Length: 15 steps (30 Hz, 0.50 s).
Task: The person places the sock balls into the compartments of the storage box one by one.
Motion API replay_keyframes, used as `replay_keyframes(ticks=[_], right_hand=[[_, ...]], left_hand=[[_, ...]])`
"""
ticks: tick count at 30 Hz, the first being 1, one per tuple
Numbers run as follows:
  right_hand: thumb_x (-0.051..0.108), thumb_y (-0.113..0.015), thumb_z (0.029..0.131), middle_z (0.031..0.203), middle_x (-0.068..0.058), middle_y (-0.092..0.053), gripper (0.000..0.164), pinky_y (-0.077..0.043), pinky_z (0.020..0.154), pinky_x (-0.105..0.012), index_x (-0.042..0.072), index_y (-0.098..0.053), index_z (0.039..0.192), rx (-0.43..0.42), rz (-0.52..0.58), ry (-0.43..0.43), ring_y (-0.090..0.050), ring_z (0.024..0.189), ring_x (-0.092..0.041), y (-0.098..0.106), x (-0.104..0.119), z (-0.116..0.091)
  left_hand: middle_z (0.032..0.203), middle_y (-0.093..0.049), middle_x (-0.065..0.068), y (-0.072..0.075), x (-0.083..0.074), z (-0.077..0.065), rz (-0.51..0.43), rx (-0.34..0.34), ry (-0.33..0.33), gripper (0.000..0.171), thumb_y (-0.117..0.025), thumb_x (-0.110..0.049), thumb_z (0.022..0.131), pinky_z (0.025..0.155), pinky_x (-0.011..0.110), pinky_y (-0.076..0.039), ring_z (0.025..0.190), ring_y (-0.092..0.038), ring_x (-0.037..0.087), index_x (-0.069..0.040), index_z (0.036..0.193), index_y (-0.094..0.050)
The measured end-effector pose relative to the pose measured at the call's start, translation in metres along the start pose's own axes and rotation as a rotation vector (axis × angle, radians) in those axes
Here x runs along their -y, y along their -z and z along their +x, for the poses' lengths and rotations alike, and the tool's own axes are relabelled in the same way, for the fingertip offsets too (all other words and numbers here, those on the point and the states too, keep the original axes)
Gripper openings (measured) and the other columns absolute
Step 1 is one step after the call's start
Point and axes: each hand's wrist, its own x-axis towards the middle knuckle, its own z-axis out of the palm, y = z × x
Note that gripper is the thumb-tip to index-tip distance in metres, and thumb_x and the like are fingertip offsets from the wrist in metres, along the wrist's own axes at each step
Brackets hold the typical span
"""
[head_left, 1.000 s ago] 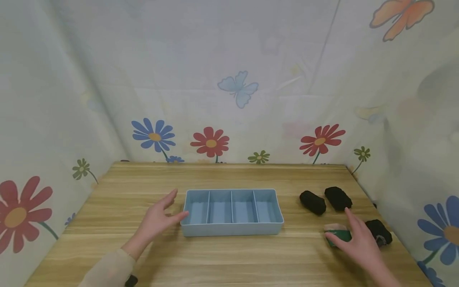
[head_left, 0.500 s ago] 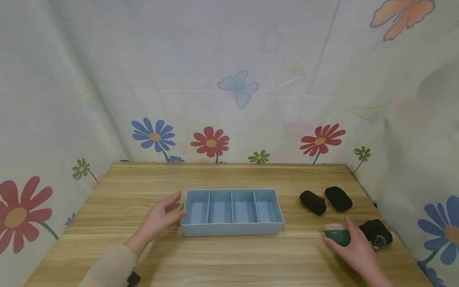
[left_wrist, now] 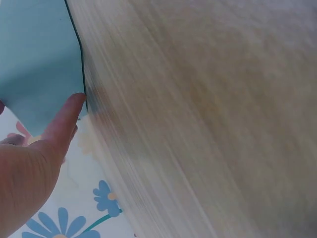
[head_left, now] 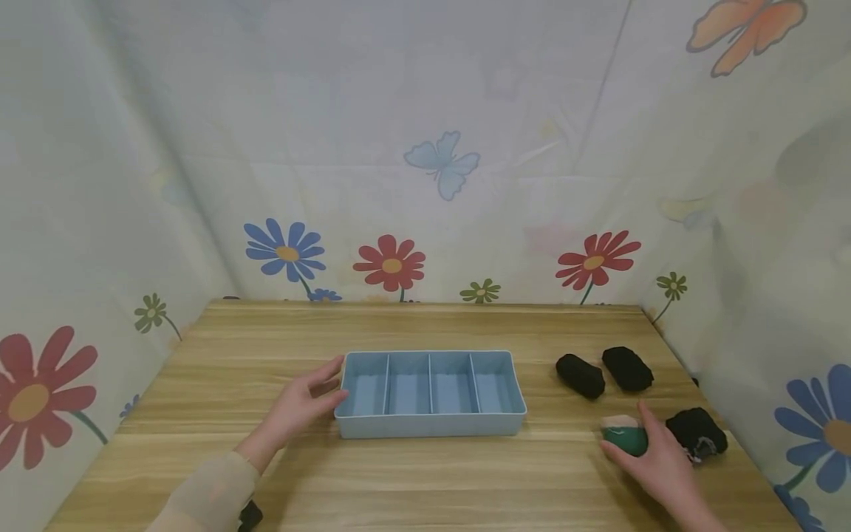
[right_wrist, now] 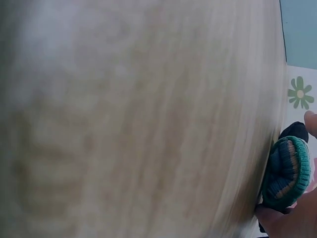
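Note:
A pale blue box (head_left: 432,425) with several compartments in a row sits mid-table, nothing inside it. My left hand (head_left: 299,403) is at its left end, thumb and fingertips touching the end wall; in the left wrist view the thumb lies along the box's side (left_wrist: 44,59). To the right, my right hand (head_left: 658,454) grips a green rolled sock (head_left: 625,437) with a beige end, thumb on the near side and fingers behind. Its ribbed green cuff and blue-and-beige folds show in the right wrist view, where the rolled sock (right_wrist: 287,171) stays close against the tabletop.
Two black rolled bundles, one (head_left: 580,375) nearer the box and another (head_left: 627,369) to its right, lie behind the right hand. A third black bundle (head_left: 698,432) with grey marks lies beside its fingers. Flowered cloth (head_left: 425,244) walls the wooden table (head_left: 425,480).
My right hand has lowered and closed round the green rolled sock. My left hand has moved slightly right, up to the box's end. The box and black bundles have stayed put.

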Motion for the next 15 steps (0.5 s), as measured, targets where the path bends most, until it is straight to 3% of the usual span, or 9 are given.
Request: replay_keyframes(ticks=[10, 15], right_hand=[[0.046, -0.078, 0.082, 0.135, -0.047, -0.038, 0.104, -0.045, 0.086, -0.066, -0.020, -0.027, 0.144, -0.009, -0.028, 0.032, -0.044, 0.116, -0.060, -0.0048, -0.0034, 0.0028], [0.039, -0.080, 0.082, 0.130, -0.046, -0.042, 0.096, -0.046, 0.084, -0.065, -0.020, -0.031, 0.141, -0.029, -0.032, 0.047, -0.048, 0.111, -0.059, -0.0066, -0.0042, 0.0045]], left_hand=[[0.152, -0.037, 0.025, -0.0045, 0.0020, 0.0040, -0.062, 0.024, 0.040, 0.064, -0.067, -0.014, 0.095, 0.090, 0.042, -0.054, 0.130, -0.047, 0.044, -0.005, 0.151, -0.039], [0.151, -0.038, 0.025, -0.0063, 0.0016, 0.0050, -0.060, 0.018, 0.039, 0.062, -0.065, -0.009, 0.095, 0.093, 0.043, -0.052, 0.129, -0.048, 0.043, -0.004, 0.151, -0.039]])
